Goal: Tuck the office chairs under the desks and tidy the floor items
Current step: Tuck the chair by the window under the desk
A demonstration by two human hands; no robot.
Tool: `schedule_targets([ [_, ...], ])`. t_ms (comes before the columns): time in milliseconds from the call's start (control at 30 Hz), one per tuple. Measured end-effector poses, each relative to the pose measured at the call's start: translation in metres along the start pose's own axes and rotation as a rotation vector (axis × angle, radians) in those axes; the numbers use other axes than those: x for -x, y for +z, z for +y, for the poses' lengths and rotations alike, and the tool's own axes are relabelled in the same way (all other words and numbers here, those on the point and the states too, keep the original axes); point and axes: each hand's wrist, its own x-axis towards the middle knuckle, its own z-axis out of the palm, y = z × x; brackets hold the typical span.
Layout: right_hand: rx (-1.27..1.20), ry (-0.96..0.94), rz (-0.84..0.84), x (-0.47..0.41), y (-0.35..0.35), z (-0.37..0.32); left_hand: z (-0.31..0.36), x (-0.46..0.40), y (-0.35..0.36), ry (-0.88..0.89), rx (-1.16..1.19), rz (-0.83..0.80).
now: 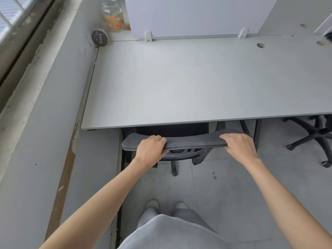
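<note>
A black mesh office chair [192, 141] stands under the front edge of the grey desk [188, 83]; only the top of its backrest and part of its base show, the seat is hidden below the desktop. My left hand [150, 150] grips the left part of the backrest's top edge, fingers curled over it. My right hand [239, 146] grips the right end of the same edge. A second chair's black wheeled base [314, 135] sits under the desk at the right.
A wall ledge [45, 123] and window run along the left of the desk. A glass jar [113, 15] and a small round tin [99, 38] stand at the desk's far left corner beside a white divider panel [197, 15]. My feet stand on grey floor tiles [224, 194].
</note>
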Motion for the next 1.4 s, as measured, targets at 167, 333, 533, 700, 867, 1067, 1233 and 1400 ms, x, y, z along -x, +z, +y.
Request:
schedule_targets([
  [167,0.05,-0.037,-0.051,-0.006,-0.004,0.038,0.037,-0.012,0.007,-0.099,-0.081,-0.026],
  [333,0.096,-0.124,-0.135,-0.013,-0.006,0.079,0.081,-0.016,0.02,-0.218,-0.072,0.016],
  [533,0.112,-0.187,-0.205,0.017,-0.01,0.082,0.099,0.006,0.029,-0.329,-0.029,0.026],
  [700,0.018,-0.198,-0.061,0.059,-0.012,0.079,0.111,0.023,0.035,-0.326,-0.074,-0.005],
  [867,-0.022,-0.048,-0.062,0.087,-0.008,0.086,0.127,0.019,0.026,-0.243,-0.111,-0.077],
  [1067,-0.088,-0.033,0.064,0.118,-0.004,0.128,0.178,0.029,0.041,-0.176,-0.163,-0.183],
  [1233,-0.103,-0.057,0.035,0.131,-0.014,0.165,0.218,0.033,0.047,-0.041,-0.182,-0.226],
  [1400,-0.144,-0.116,0.088,0.146,-0.015,0.151,0.214,0.047,0.048,0.041,-0.124,-0.181],
])
